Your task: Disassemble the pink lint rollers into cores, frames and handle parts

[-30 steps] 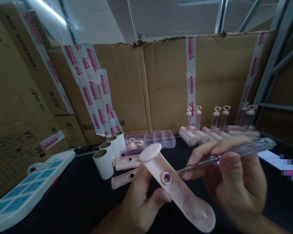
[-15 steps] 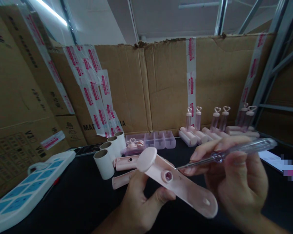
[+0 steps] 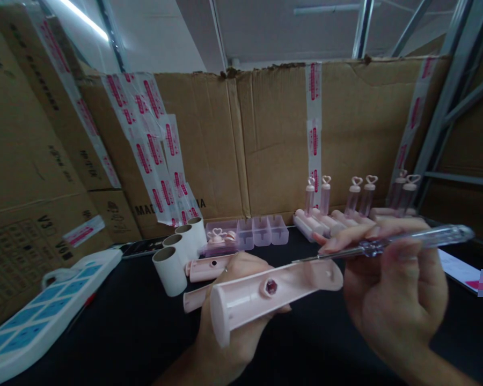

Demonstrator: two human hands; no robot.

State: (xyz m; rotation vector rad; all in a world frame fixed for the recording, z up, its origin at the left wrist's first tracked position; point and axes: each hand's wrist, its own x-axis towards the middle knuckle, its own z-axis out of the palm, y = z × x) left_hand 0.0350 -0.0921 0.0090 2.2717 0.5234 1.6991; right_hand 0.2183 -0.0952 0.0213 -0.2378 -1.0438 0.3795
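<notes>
Left hand (image 3: 235, 321) beneath pink shell (image 3: 249, 297).

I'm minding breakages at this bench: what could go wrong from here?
The screwdriver in the right hand has its thin tip by the pink shell's edge; a slip might scratch it or jab the left hand holding it.

The dark piece in the shell's round socket could drop out if it is loose, which I can't tell.

The white tubes stand upright near the left hand and might get knocked over.
</notes>
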